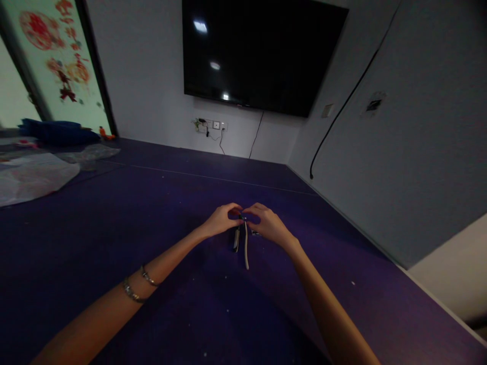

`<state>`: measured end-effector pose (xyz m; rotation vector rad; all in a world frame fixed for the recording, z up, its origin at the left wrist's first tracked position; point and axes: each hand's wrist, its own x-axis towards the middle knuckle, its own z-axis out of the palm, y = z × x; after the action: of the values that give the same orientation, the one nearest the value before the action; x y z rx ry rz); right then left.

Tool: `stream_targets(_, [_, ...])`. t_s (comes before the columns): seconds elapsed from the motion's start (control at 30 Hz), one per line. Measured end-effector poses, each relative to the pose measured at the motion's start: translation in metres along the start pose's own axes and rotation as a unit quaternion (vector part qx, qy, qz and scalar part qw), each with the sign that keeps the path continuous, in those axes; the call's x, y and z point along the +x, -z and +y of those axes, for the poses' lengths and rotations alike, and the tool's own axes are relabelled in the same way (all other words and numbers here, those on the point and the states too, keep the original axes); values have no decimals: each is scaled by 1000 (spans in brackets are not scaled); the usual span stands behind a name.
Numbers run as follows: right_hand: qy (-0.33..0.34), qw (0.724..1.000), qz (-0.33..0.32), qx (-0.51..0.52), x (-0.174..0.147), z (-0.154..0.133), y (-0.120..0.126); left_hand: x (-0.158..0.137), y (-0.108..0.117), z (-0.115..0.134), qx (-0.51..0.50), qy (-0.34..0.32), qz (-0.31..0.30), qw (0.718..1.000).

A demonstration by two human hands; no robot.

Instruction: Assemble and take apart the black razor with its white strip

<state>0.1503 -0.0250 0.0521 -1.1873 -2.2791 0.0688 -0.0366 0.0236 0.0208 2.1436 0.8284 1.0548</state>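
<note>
Just below the frame's centre, a person's left hand (219, 221) and right hand (270, 224), fingers narrowly curled, flank the top of a pale cord (246, 247); whether either grips it is unclear.

The dark bit (240, 216) pinched in my left hand (221, 220) was too small for me to name. Whether my right hand (269, 224) or the pale strip (246, 249) actually met it, I couldn't tell. My right hand partly hid a small patterned thing (255, 233). The view's edges cropped the television (262, 56) and plastic sheet (36, 175); the red door decorations (38, 29) were blurred.
</note>
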Motion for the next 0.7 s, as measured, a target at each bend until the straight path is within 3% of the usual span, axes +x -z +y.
stream_targets(0.4, [46, 998, 15, -45, -2, -12, -4, 1, 1, 0, -136, 67, -32, 988])
stream_targets(0.7, [21, 997, 66, 35, 3, -4, -7, -1, 4, 0, -230, 110, -42, 966])
